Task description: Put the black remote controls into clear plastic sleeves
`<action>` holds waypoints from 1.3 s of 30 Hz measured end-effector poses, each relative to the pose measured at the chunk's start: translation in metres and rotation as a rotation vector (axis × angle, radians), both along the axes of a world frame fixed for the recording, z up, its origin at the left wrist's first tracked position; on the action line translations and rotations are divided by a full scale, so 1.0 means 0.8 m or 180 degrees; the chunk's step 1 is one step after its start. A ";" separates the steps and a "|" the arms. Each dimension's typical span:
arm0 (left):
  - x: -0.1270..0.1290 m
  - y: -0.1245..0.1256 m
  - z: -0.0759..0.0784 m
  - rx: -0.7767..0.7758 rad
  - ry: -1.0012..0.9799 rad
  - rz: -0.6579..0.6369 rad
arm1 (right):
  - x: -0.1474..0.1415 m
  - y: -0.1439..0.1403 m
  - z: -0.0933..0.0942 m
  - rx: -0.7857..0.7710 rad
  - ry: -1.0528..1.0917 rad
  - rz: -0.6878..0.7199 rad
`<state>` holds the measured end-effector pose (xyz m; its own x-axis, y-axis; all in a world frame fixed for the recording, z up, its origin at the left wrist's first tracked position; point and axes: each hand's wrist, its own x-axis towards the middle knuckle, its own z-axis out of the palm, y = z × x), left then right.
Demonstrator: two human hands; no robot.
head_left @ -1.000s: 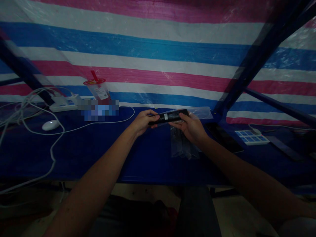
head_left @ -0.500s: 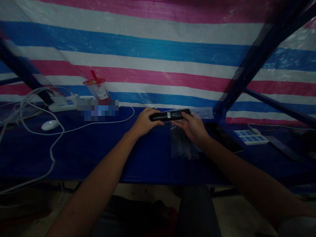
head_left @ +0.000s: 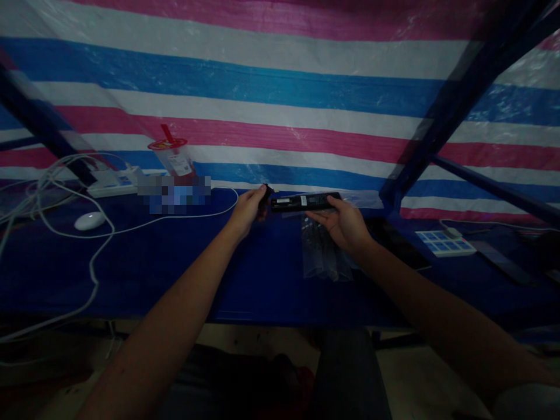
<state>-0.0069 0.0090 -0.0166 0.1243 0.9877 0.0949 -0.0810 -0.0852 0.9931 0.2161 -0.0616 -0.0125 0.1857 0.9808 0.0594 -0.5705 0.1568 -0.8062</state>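
Observation:
A slim black remote control (head_left: 306, 202) is pinched in my right hand (head_left: 345, 220), with the thumb on top and fingers beneath. It carries a small white label, and an open compartment with a pale strip inside shows at its left end. My left hand (head_left: 248, 211) is closed on a small dark piece, seemingly the battery cover (head_left: 265, 196), just left of the remote and apart from it. Under and behind my right hand lie clear plastic bags (head_left: 326, 256).
The blue table (head_left: 258, 274) holds a white mouse (head_left: 90, 220), tangled white cables (head_left: 93, 274), a power strip (head_left: 111, 188) and a red-lidded cup (head_left: 175, 157) at left. At right are a dark flat tablet-like object (head_left: 400, 245) and a blue-white block (head_left: 445, 242). Striped sheeting stands behind.
My left hand has moved left off the remote's end, taking the small dark piece with it. The compartment now shows open. My right hand keeps its hold.

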 end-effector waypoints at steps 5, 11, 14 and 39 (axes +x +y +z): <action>-0.003 -0.003 0.007 -0.0454 -0.0633 -0.0285 | 0.000 0.000 0.000 -0.0061 -0.0001 -0.0025; -0.001 -0.006 0.007 -0.0350 -0.0634 -0.0307 | 0.001 0.003 -0.004 -0.0099 -0.0058 -0.0010; -0.001 -0.006 0.006 -0.0259 -0.0599 -0.0263 | 0.001 0.002 -0.003 -0.0105 -0.0052 0.0000; -0.002 -0.013 0.012 0.0653 0.0098 -0.0084 | 0.000 0.001 -0.001 -0.0135 -0.0063 -0.0050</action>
